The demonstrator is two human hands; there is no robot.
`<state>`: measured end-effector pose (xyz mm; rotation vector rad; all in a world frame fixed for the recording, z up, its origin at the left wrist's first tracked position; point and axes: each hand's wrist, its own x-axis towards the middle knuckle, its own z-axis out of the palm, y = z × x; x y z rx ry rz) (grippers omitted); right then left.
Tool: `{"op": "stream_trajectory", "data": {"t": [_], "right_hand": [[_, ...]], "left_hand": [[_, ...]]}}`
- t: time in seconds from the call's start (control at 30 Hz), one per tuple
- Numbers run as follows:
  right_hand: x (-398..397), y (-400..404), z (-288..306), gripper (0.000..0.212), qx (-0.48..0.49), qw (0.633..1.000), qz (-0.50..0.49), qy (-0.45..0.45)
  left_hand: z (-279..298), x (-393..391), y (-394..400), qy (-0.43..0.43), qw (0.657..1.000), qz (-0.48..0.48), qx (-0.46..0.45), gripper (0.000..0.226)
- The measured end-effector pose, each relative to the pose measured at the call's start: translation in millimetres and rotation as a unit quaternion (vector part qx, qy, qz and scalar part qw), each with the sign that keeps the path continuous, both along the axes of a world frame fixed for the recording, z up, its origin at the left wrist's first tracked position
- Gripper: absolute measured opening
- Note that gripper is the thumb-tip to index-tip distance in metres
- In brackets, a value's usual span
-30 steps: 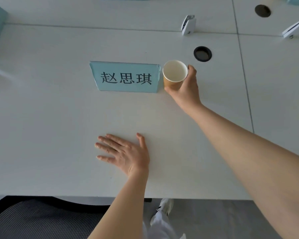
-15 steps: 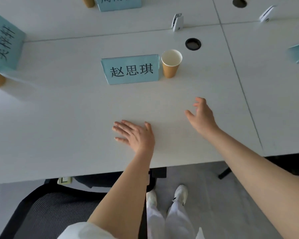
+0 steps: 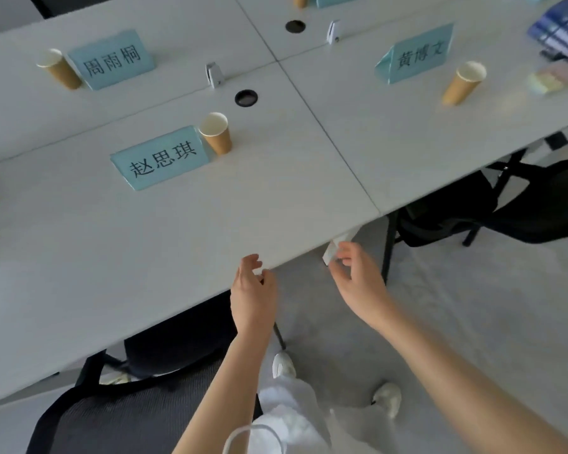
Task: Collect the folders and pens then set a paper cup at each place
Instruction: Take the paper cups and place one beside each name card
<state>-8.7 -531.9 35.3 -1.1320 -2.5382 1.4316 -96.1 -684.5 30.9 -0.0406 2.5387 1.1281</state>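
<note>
standing by, i'm seeing three paper cups sitting beside name cards: nearest cup (image 3: 215, 132) at centre, one (image 3: 59, 68) upper left, one (image 3: 463, 81) upper right. left hand (image 3: 253, 290) and right hand (image 3: 358, 276) are hanging loosely spread, gripping nothing, at the tabletop (image 3: 210, 231) edge. folders (image 3: 561, 27) are sitting stacked top right.

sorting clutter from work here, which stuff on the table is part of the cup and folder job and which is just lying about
Job: three paper cups by name cards; folder stack.

Lying about: name cards, sticky notes, cable holes, desk clips.
</note>
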Motion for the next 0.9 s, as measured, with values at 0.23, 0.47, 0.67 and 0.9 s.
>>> {"op": "stream_trajectory", "data": {"t": [0.23, 0.47, 0.67, 0.9], "right_hand": [[130.7, 70.7, 14.6, 0.040, 0.004, 0.997, -0.083, 0.010], [256.1, 169.1, 23.8, 0.040, 0.047, 0.994, -0.094, 0.007], [312.4, 251.0, 34.5, 0.038, 0.083, 0.991, -0.103, 0.013], [306.6, 341.8, 40.2, 0.037, 0.066, 0.995, -0.076, 0.030]], "left_hand": [[18.5, 95.2, 83.8, 0.001, 0.993, -0.112, -0.023, 0.021], [14.1, 217.0, 186.7, -0.037, 0.983, -0.179, -0.019, 0.017], [15.4, 276.5, 269.8, -0.044, 0.972, -0.228, -0.021, 0.020], [12.9, 264.8, 353.6, -0.032, 0.975, -0.219, -0.021, 0.018]]}}
